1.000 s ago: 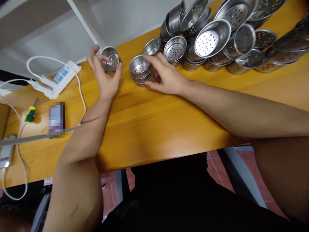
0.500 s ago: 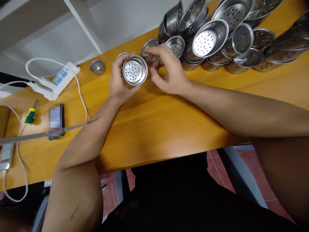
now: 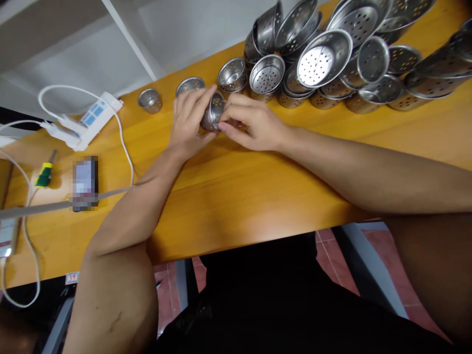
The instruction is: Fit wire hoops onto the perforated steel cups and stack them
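A perforated metal cup [image 3: 211, 114] is tilted on its side between my hands, over the wooden table. My left hand [image 3: 190, 118] grips it from the left, fingers over its upper side and thumb below. The fingers of my right hand [image 3: 254, 121] are bent and pinched at the cup's right edge. Just behind my left hand stands another metal cup [image 3: 190, 84], partly covered by the fingers. Two more perforated cups, one [image 3: 232, 75] and its neighbour [image 3: 267, 73], stand behind my right hand.
Many perforated metal cups [image 3: 324, 59] are piled at the back right. A small cup [image 3: 150, 101] stands at the back left, near a white power strip [image 3: 96, 118] with cables. A phone [image 3: 85, 184] and a green-yellow screwdriver [image 3: 44, 174] lie on the table's left [image 3: 221, 196].
The held cup has turned from facing the camera to lying on its side. My right hand has moved left and down onto it, its fingers closing at the edge.
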Available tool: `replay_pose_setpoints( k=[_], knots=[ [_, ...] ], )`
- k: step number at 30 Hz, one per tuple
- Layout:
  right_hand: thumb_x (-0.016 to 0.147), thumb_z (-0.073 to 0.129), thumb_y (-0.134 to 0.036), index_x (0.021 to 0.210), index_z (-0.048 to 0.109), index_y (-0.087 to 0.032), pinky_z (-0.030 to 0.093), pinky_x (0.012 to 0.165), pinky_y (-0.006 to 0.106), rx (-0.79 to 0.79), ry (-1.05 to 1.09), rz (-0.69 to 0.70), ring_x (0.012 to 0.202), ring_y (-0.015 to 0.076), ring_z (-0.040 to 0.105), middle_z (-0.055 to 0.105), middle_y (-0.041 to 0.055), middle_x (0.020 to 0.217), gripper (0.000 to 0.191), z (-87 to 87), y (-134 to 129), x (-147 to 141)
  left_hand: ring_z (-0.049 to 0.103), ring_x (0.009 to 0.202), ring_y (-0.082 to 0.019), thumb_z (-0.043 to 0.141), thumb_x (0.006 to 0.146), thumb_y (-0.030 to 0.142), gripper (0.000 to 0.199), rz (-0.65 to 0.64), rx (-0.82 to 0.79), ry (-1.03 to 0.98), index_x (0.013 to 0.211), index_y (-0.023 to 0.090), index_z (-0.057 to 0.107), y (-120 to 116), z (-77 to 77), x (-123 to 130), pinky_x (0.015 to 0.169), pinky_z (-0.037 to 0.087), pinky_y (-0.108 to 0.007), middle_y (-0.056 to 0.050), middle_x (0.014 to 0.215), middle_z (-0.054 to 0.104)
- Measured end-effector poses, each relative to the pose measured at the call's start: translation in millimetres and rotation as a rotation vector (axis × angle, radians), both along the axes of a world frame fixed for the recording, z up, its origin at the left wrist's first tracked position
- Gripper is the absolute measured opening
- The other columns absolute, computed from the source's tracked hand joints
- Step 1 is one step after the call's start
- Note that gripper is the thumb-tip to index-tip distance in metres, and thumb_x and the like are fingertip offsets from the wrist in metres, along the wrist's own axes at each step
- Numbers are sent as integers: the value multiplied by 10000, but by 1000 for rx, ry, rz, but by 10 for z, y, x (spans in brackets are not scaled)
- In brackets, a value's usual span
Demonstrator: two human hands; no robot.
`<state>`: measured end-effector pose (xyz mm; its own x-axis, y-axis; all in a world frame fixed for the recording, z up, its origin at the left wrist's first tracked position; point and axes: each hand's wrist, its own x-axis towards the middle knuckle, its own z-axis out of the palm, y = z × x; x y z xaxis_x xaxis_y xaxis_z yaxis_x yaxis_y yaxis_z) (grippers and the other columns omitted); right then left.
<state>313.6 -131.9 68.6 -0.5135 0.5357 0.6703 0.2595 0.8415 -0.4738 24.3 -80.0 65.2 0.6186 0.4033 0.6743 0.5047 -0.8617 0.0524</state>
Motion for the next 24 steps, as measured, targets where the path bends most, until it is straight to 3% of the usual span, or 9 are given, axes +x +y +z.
replay_pose_setpoints(
  k=[3,6,9,13,16,20,24],
  knots=[
    [1347,654,-767,1228,836,-273,692,1113,568,-45,21,-4,1180,371,758,761,126,1207,539,39,21,7,683,1668,-433,841,1036,623,988,11,-134,12,1939,462,474,36,23,16,1447,526,-744,-75,1840,762],
    [1277,754,-852,1125,811,-292,696,1104,579,-117,78,-1,1127,365,729,743,110,1145,583,64,41,-20,628,1766,-468,923,941,696,1030,138,-327,31,1887,489,574,17,95,55,1586,412,-756,-63,1877,738],
    [1231,808,-880,1008,778,-302,703,1081,591,-184,157,-3,1063,358,706,724,102,1065,620,108,44,-61,593,1807,-470,895,985,702,938,182,-359,-9,1853,466,632,-24,174,97,1629,366,-766,-80,1870,748],
    [1167,917,-867,939,765,-306,709,1043,579,-255,220,0,1016,346,710,699,81,979,624,178,27,-105,605,1789,-476,999,918,756,1006,168,-390,-15,1827,478,670,-1,194,101,1630,395,-751,-57,1875,760],
    [1124,977,-868,913,755,-312,715,1010,557,-290,242,-22,989,336,716,684,65,940,635,209,16,-121,620,1780,-465,960,999,756,999,112,-316,-19,1879,428,619,26,140,65,1615,406,-725,-82,1897,738],
    [1014,992,-1040,899,737,-320,716,979,548,-365,278,-38,950,321,698,711,51,896,773,276,11,-94,646,1744,-413,820,1152,608,947,10,-115,3,1966,385,392,11,66,24,1524,455,-698,-103,1908,700],
    [931,836,-1250,912,715,-312,732,845,540,-438,345,6,784,265,661,780,53,890,946,446,-4,-50,724,1666,-376,699,1198,819,887,14,-26,-79,1931,480,332,-60,69,36,1418,583,-686,-84,1807,760]
  ],
)
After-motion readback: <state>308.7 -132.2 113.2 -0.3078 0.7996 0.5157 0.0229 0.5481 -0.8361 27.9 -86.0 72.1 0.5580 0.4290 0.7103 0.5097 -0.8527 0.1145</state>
